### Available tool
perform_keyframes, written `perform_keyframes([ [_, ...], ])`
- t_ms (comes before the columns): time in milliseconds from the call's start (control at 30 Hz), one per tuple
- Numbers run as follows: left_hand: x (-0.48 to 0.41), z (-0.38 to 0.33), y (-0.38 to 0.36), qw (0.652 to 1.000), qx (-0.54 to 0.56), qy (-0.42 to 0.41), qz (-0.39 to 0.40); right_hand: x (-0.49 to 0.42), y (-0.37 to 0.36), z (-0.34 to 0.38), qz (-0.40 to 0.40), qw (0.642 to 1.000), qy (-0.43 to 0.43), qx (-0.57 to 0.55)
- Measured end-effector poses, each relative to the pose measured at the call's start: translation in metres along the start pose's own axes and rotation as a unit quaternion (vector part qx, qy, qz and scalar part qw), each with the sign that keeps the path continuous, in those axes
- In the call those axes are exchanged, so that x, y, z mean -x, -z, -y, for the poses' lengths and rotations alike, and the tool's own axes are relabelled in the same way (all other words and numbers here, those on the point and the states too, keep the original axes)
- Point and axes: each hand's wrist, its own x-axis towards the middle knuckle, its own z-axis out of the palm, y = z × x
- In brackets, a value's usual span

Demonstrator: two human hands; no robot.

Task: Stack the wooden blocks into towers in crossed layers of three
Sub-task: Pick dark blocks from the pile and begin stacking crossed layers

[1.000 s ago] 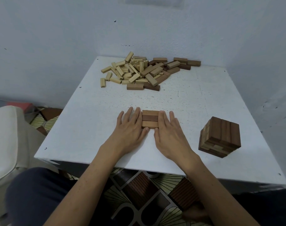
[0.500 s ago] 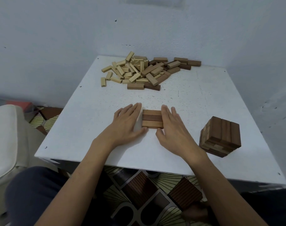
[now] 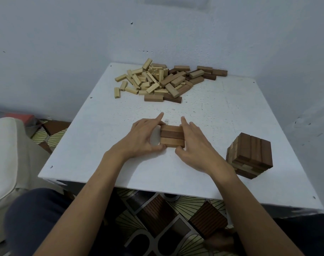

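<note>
The white tabletop (image 3: 231, 122) fills the middle of the frame, and its near edge is crossed by both forearms. A pile of loose blocks (image 3: 163, 82) is spread at the upper middle, close to the far edge. A finished tower (image 3: 251, 156) stands at the right of the frame, near the right edge. Bare surface is left between pile and hands, and toward the left.

The 3-block layer (image 3: 172, 138) lies flat at the centre. Its left end is gripped by the left hand (image 3: 142, 137), with the thumb at the near corner and the fingers curled. The right hand (image 3: 196, 143) is pressed against the right end with fairly straight fingers.

The step is judged to be squaring this base. Even pressure from both ends is called for, so that the 3 blocks are kept flush before a crossed layer is set on them. Reaches to the pile are best kept away from the tower.
</note>
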Motion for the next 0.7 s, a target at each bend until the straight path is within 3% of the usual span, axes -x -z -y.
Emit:
perform_keyframes([
  [400, 0.007, -0.056, 0.044, 0.997, 0.053, -0.045, -0.018, 0.042, 0.049, 0.008, -0.072, 0.996, 0.027, -0.040],
  [700, -0.026, -0.122, 0.022, 0.990, 0.080, -0.113, 0.008, 0.089, 0.097, -0.039, -0.109, 0.994, -0.015, -0.018],
])
